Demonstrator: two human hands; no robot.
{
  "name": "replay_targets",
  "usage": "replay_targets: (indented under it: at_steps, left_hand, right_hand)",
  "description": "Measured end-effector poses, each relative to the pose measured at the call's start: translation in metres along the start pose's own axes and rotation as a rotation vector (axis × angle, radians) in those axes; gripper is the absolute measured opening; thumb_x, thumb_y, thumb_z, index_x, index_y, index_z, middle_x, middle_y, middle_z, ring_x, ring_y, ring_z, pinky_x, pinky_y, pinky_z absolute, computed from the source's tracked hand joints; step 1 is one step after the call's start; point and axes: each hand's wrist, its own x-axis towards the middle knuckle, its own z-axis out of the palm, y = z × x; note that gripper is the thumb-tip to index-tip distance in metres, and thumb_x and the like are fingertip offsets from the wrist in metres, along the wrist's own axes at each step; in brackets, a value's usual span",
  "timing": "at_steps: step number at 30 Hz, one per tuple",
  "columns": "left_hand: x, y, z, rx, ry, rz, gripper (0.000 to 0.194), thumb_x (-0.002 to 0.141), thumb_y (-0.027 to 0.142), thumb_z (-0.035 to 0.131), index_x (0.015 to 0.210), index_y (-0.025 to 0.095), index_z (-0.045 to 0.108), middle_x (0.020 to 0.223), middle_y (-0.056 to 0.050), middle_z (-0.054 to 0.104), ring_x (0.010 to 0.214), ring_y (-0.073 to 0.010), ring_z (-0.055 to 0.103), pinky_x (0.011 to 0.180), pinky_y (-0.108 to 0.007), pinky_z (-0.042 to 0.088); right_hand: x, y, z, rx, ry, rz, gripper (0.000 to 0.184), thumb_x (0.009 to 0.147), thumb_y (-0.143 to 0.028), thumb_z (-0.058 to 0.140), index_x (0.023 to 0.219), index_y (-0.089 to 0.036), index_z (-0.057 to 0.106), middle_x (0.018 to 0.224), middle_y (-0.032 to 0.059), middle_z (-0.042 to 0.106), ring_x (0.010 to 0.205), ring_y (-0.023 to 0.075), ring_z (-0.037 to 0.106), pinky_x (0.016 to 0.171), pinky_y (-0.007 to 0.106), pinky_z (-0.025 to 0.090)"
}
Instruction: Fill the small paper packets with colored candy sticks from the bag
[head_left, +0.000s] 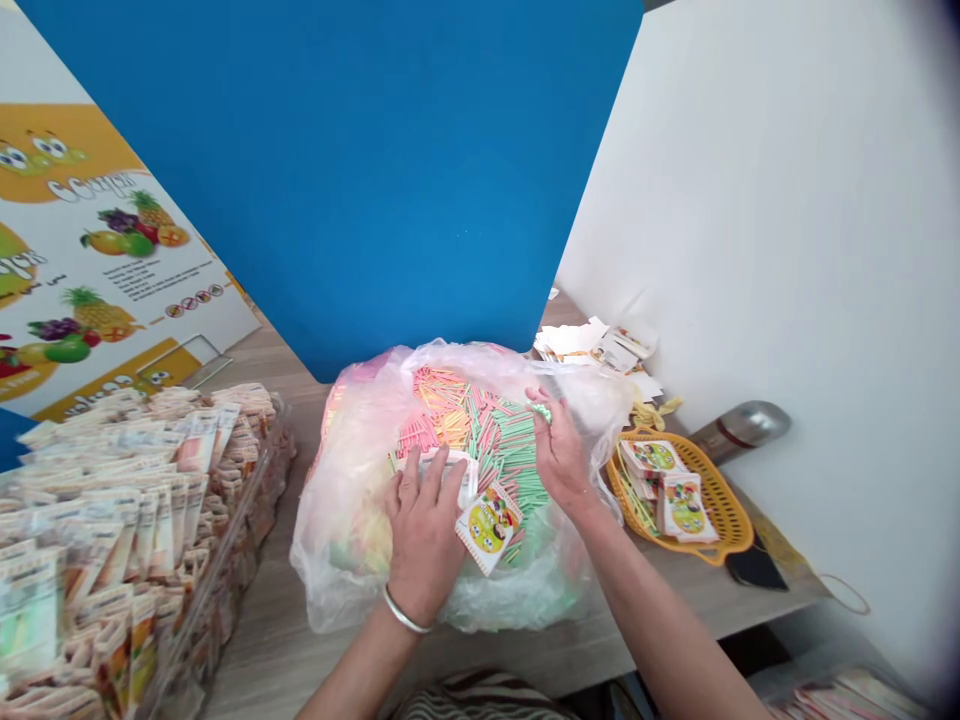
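Observation:
A clear plastic bag point(345, 520) lies open on the wooden table, full of thin pink, green and yellow sticks point(480, 425). My left hand point(424, 530), with a metal bangle on the wrist, rests on the pile. It holds a small printed packet point(489, 525) with a yellow round picture and white packets under its fingers. My right hand point(559, 450) is over the sticks to the right, its fingertips pinched on a few green sticks point(541, 410).
A clear bin of filled packets point(127, 520) stands at the left. An orange basket point(731, 520) with several packets sits at the right, a metal flask point(739, 428) behind it. Loose papers point(592, 345) lie by the blue and white partitions.

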Motion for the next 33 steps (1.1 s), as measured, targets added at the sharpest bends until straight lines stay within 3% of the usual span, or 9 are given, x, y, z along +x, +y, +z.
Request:
replay_targets:
  at_steps: [5, 8, 10, 13, 17, 19, 22, 26, 33]
  left_hand:
    - [0.007, -0.013, -0.005, -0.078, -0.035, 0.064, 0.056, 0.082, 0.002, 0.049, 0.137, 0.012, 0.058, 0.149, -0.016, 0.054, 0.147, -0.0431, 0.033, 0.114, -0.064, 0.035]
    - [0.015, -0.017, -0.014, -0.233, 0.040, 0.033, 0.050, 0.088, 0.001, 0.041, 0.132, 0.015, 0.060, 0.144, -0.013, 0.058, 0.145, -0.0339, 0.040, 0.117, -0.058, 0.037]
    - [0.023, -0.012, -0.022, -0.404, 0.077, -0.040, 0.039, 0.094, 0.008, 0.042, 0.125, 0.018, 0.063, 0.133, -0.012, 0.066, 0.132, -0.0271, 0.055, 0.112, -0.050, 0.046]
    - [0.033, 0.004, -0.028, -0.764, -0.021, -0.225, 0.023, 0.097, 0.027, 0.053, 0.114, 0.020, 0.067, 0.114, -0.009, 0.073, 0.110, -0.0226, 0.068, 0.099, -0.041, 0.055]
    - [0.035, 0.028, -0.024, -1.240, -0.189, -0.458, 0.036, 0.101, 0.036, 0.047, 0.132, 0.019, 0.055, 0.135, -0.012, 0.065, 0.121, -0.0220, 0.065, 0.099, -0.038, 0.055]
    - [0.032, 0.033, -0.022, -1.180, -0.184, -0.419, 0.039, 0.102, 0.031, 0.043, 0.138, 0.018, 0.050, 0.141, -0.014, 0.061, 0.124, -0.0224, 0.062, 0.101, -0.040, 0.053]
    - [0.024, 0.031, -0.023, -0.668, -0.239, -0.188, 0.028, 0.095, 0.027, 0.059, 0.120, 0.016, 0.065, 0.118, -0.014, 0.071, 0.113, -0.0289, 0.064, 0.097, -0.048, 0.051]
    - [0.015, 0.030, -0.020, -0.136, -0.313, 0.010, 0.022, 0.080, 0.029, 0.080, 0.095, 0.016, 0.070, 0.104, -0.011, 0.069, 0.104, -0.0343, 0.059, 0.087, -0.053, 0.048]
    - [0.007, 0.026, 0.000, -0.321, -0.143, 0.027, 0.014, 0.084, 0.007, 0.064, 0.075, 0.018, 0.063, 0.095, -0.008, 0.066, 0.094, -0.0236, 0.057, 0.088, -0.042, 0.047]
  right_hand:
    - [0.000, -0.011, -0.006, 0.077, 0.020, -0.010, 0.027, 0.104, -0.031, 0.035, 0.110, -0.022, 0.060, 0.119, 0.0092, 0.072, 0.128, 0.0220, 0.060, 0.125, 0.053, 0.020]
    - [-0.002, -0.023, -0.010, 0.132, 0.080, -0.032, 0.025, 0.105, -0.032, 0.036, 0.110, -0.022, 0.058, 0.116, 0.0078, 0.071, 0.129, 0.0224, 0.059, 0.125, 0.054, 0.016]
    - [-0.005, -0.035, -0.012, 0.193, 0.092, -0.017, 0.022, 0.104, -0.035, 0.039, 0.106, -0.023, 0.057, 0.106, 0.0058, 0.071, 0.119, 0.0221, 0.063, 0.122, 0.052, 0.024]
    - [-0.015, -0.056, -0.006, 0.437, 0.026, 0.122, 0.019, 0.102, -0.039, 0.045, 0.100, -0.024, 0.056, 0.084, 0.0000, 0.063, 0.086, 0.0173, 0.064, 0.096, 0.039, 0.049]
    - [-0.022, -0.071, 0.009, 0.808, 0.055, 0.354, 0.024, 0.093, -0.044, 0.063, 0.085, -0.024, 0.054, 0.059, -0.0086, 0.045, 0.053, 0.0112, 0.044, 0.061, 0.027, 0.045]
    - [-0.020, -0.069, 0.010, 0.928, 0.103, 0.389, 0.032, 0.092, -0.047, 0.064, 0.075, -0.024, 0.052, 0.050, -0.0110, 0.035, 0.046, 0.0097, 0.035, 0.059, 0.028, 0.044]
    - [-0.014, -0.056, -0.001, 0.966, 0.141, 0.360, 0.035, 0.093, -0.052, 0.060, 0.074, -0.022, 0.059, 0.050, -0.0102, 0.032, 0.046, 0.0098, 0.035, 0.061, 0.029, 0.044]
    - [-0.020, -0.041, -0.022, 0.685, 0.009, 0.398, 0.034, 0.094, -0.052, 0.058, 0.085, -0.021, 0.069, 0.051, -0.0081, 0.038, 0.049, 0.0110, 0.038, 0.056, 0.027, 0.037]
    - [-0.048, -0.038, -0.035, 0.304, -0.195, 0.439, 0.033, 0.085, -0.051, 0.063, 0.079, -0.018, 0.070, 0.064, -0.0020, 0.059, 0.060, 0.0138, 0.048, 0.058, 0.027, 0.039]
